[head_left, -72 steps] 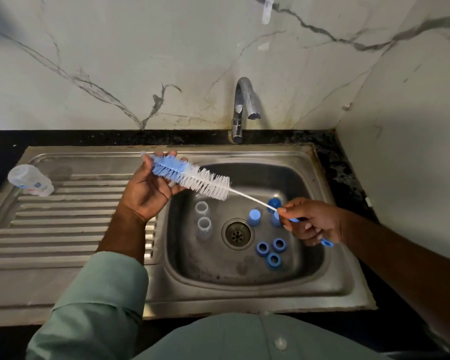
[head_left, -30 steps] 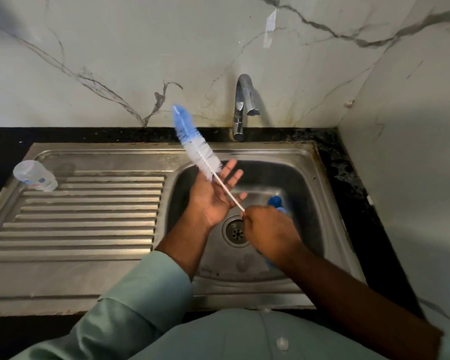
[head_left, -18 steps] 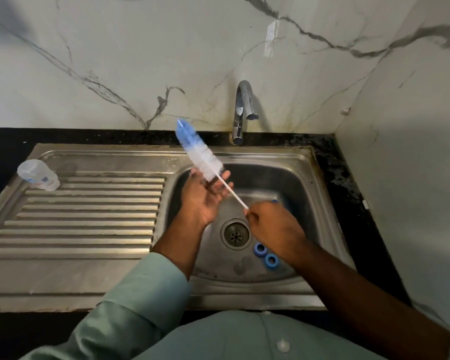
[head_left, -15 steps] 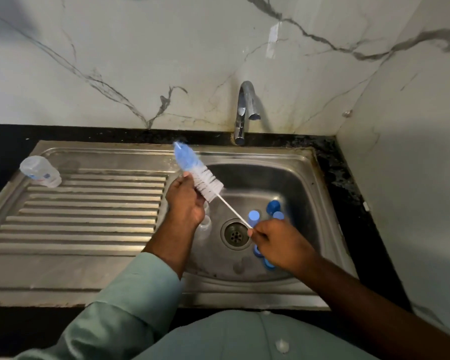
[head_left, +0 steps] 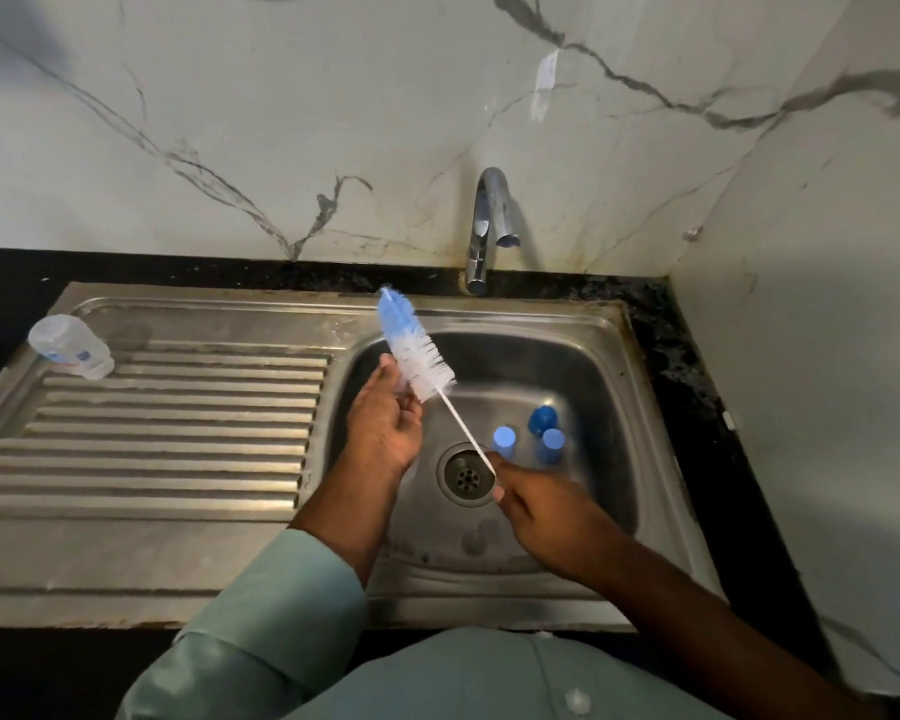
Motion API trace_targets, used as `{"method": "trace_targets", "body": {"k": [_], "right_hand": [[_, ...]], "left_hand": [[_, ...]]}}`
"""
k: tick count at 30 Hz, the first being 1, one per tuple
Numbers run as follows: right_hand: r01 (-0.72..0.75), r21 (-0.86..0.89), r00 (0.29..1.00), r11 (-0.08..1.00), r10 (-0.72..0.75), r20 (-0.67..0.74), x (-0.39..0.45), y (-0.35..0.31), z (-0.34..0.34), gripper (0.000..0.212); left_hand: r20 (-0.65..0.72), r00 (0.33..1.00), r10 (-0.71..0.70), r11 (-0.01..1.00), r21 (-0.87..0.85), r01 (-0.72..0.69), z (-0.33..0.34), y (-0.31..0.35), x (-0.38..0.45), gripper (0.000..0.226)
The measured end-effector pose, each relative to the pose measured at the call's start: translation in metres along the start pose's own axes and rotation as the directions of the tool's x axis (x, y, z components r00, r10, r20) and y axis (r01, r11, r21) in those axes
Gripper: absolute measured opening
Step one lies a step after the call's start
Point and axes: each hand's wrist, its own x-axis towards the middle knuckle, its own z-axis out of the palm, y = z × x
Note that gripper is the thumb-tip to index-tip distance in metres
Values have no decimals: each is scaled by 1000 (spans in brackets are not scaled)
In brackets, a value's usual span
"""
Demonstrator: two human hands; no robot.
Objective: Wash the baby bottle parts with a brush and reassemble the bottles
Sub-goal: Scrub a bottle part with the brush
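A blue-and-white bottle brush (head_left: pixel 414 350) slants over the sink basin (head_left: pixel 609 387), bristle head up and to the left. My right hand (head_left: pixel 533 498) grips its thin white handle near the drain (head_left: pixel 466 475). My left hand (head_left: pixel 385 415) is held palm up beneath the bristles, fingers loosely curved and touching them. Three blue caps (head_left: pixel 505 440) stand in the basin right of the drain. A clear bottle (head_left: pixel 68 346) lies on its side at the far left of the draining board. My hands hide other parts in the basin.
A chrome tap (head_left: pixel 487 226) rises behind the basin, not running. The ribbed steel draining board (head_left: pixel 167 433) stretches to the left. Marble walls close in behind and on the right, with a black counter strip (head_left: pixel 697 387) beside the basin.
The brush has swung from lying across my left hand to slanting upright over the basin. Both hands have drawn in over the basin, the left now under the bristles.
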Motion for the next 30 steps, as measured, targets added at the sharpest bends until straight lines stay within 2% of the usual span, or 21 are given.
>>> {"method": "trace_targets", "body": {"k": [3,6,8,13,15,17,21,23,25,27,30], "right_hand": [[-59,-41,997,997,58,-44,23,2,-4,39],[-34,-86,998,996,39,51,13,-3,-4,30],[-6,-88,993,996,17,115,4,-9,-5,21],[-100,-4,994,995,100,42,38,-18,-11,29],[-47,-29,996,998,49,74,33,-19,-10,26],[0,-70,992,998,9,126,20,-21,-8,12],[-143,-29,989,989,144,20,45,-20,-8,25],[-115,-17,993,993,115,18,46,-20,-7,27],[-39,-17,997,999,40,65,33,-21,-7,19],[-16,-5,995,1000,16,100,27,-22,-7,16],[-89,48,996,995,90,-12,48,-19,-9,21]], "left_hand": [[19,997,-78,996,32,78,7,-14,-6,31],[-24,1000,-7,995,-100,5,2,3,8,21],[-26,1000,12,996,-86,-14,-3,11,17,25],[-43,998,-56,998,-41,54,-1,-11,14,22],[-69,998,-4,996,-93,-3,-3,8,25,18],[-55,998,17,994,-102,-23,-7,21,36,26],[-51,999,-13,1000,3,13,2,0,17,28],[-93,996,-3,998,-61,-3,3,3,17,29],[-115,993,19,991,-129,-34,0,16,26,28],[-100,995,19,993,-113,-31,-1,18,27,24],[-91,996,18,999,-47,-22,8,1,15,11]]}}
